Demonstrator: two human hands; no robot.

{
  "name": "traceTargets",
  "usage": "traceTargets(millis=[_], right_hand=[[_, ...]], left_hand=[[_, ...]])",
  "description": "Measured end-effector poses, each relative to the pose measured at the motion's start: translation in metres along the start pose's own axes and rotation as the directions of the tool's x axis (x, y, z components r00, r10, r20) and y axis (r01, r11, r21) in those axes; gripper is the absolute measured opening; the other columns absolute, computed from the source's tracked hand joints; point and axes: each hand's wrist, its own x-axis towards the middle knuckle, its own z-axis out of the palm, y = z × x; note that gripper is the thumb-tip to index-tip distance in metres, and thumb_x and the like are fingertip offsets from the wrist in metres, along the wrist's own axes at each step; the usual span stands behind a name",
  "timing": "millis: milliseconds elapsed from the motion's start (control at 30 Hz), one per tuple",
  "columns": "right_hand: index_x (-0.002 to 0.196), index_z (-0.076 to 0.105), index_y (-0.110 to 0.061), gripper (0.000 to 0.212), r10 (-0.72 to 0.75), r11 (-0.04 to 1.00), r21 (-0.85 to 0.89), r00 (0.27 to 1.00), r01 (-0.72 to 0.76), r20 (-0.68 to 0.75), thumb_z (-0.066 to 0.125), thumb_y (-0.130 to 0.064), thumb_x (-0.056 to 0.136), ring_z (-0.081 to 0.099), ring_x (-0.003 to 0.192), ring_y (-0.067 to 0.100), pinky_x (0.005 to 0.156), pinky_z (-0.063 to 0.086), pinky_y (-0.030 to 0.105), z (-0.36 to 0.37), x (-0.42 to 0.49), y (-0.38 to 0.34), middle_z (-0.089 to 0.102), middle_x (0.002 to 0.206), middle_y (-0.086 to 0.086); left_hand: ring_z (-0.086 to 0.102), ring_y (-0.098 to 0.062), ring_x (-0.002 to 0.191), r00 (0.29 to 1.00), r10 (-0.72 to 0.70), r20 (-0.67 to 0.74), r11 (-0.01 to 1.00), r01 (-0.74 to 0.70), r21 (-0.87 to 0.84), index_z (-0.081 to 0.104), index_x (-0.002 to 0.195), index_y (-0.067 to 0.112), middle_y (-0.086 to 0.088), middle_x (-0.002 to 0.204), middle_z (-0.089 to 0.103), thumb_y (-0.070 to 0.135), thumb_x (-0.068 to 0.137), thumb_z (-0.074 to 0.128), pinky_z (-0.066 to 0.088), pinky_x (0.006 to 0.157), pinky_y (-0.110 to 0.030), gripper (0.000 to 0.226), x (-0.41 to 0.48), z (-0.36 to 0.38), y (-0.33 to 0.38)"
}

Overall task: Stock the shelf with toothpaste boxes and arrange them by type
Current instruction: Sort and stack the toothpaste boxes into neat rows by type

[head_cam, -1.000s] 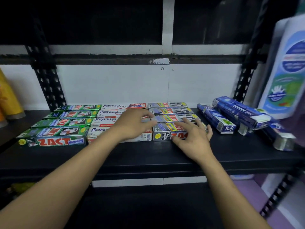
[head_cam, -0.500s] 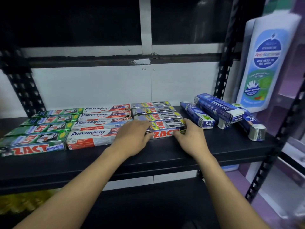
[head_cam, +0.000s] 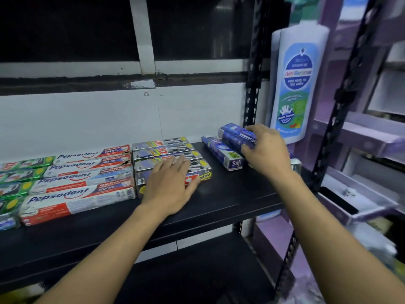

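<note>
On blue box [head_cam: 237,137], right fingers [head_cam: 248,150].

Only the person's two arms and hands show, entering from the bottom of the frame. Both forearms are bare from the lower edge up to the wrists: no sleeves, cuffs or gloves cover them. The left hand [head_cam: 169,186], at centre frame, wears no ring, and its wrist carries no watch or band. The right hand [head_cam: 266,150], at centre right, is likewise unadorned, with short, plain fingernails; its outline is slightly blurred.
</note>
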Motion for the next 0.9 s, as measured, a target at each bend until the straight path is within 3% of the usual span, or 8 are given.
traceTargets(millis=[100,233,400,533,633,700,833,900], right_hand=[[0.128,0.057,-0.015,0.052,0.052,0.987,-0.156,0.986,-0.027,0.159,0.064,-0.038,0.081,0.055,0.105,0.038,0.083,0.051,0.046,0.008,0.008,0.029,0.061,0.113,0.009],[0.128,0.058,-0.015,0.046,0.028,0.994,-0.11,0.98,-0.007,0.195,0.063,-0.036,0.087,0.057,0.102,0.035,0.08,0.051,0.042,0.017,0.008,0.034,0.06,0.11,0.011],[0.132,0.06,-0.014,0.043,0.025,0.995,0.089,0.993,-0.036,0.117,0.063,-0.025,0.091,0.058,0.103,0.032,0.077,0.039,0.029,0.007,0.0,0.043,0.062,0.111,0.013],[0.133,0.061,-0.025,0.043,0.08,0.952,0.288,0.993,-0.103,0.09,0.065,-0.031,0.091,0.059,0.094,0.018,0.083,0.038,0.025,-0.016,-0.013,0.048,0.061,0.116,0.001],[0.128,0.064,-0.031,0.038,0.063,0.851,0.508,0.985,-0.136,0.158,0.068,-0.029,0.091,0.063,0.082,0.025,0.079,0.051,0.04,-0.04,-0.03,0.054,0.063,0.115,-0.008],[0.125,0.066,-0.03,0.035,0.036,0.781,0.6,0.972,-0.172,0.232,0.068,-0.026,0.091,0.059,0.094,0.041,0.08,0.052,0.041,-0.055,-0.04,0.058,0.064,0.119,-0.006],[0.123,0.068,-0.024,0.034,-0.098,0.701,0.684,0.923,-0.202,0.373,0.067,-0.022,0.089,0.062,0.115,0.019,0.1,0.05,0.031,-0.074,-0.057,0.064,0.065,0.124,-0.004],[0.12,0.07,-0.021,0.033,-0.152,0.699,0.679,0.883,-0.222,0.445,0.068,-0.019,0.087,0.061,0.117,0.012,0.1,0.048,0.024,-0.077,-0.063,0.07,0.067,0.122,-0.005]], left_hand=[[0.026,-0.017,0.148,0.999,-0.032,-0.044,0.998,0.03,-0.049,0.035,0.152,0.024,0.005,0.159,0.033,0.06,0.1,0.023,0.019,0.12,-0.038,0.064,-0.003,0.006,0.0],[0.029,-0.017,0.147,0.997,-0.052,-0.061,0.997,0.049,-0.062,0.04,0.15,0.022,0.004,0.158,0.036,0.054,0.102,0.029,0.021,0.118,-0.037,0.059,-0.006,0.004,-0.002],[0.03,-0.016,0.146,0.997,-0.041,-0.058,0.993,0.034,-0.112,0.042,0.149,0.022,0.004,0.156,0.038,0.052,0.102,0.029,0.02,0.118,-0.036,0.057,-0.007,0.008,0.003],[0.03,-0.015,0.146,0.998,-0.041,-0.058,0.995,0.035,-0.096,0.041,0.149,0.023,0.005,0.156,0.038,0.051,0.102,0.029,0.02,0.118,-0.036,0.056,-0.006,0.009,0.001],[0.032,-0.015,0.145,0.997,-0.049,-0.066,0.995,0.043,-0.091,0.042,0.149,0.022,0.005,0.156,0.039,0.049,0.102,0.031,0.021,0.118,-0.036,0.054,-0.005,0.009,-0.003],[0.035,-0.016,0.144,0.996,-0.049,-0.075,0.994,0.042,-0.097,0.045,0.147,0.021,0.004,0.153,0.043,0.047,0.103,0.032,0.023,0.117,-0.037,0.053,-0.005,0.009,-0.003],[0.043,-0.018,0.139,0.992,-0.044,-0.115,0.988,0.027,-0.149,0.054,0.141,0.018,0.001,0.146,0.053,0.039,0.104,0.034,0.028,0.114,-0.038,0.047,-0.006,0.012,-0.005],[0.045,-0.018,0.137,0.991,-0.048,-0.128,0.984,0.025,-0.175,0.055,0.14,0.016,-0.001,0.144,0.054,0.034,0.105,0.033,0.028,0.114,-0.038,0.045,-0.006,0.014,-0.006]])
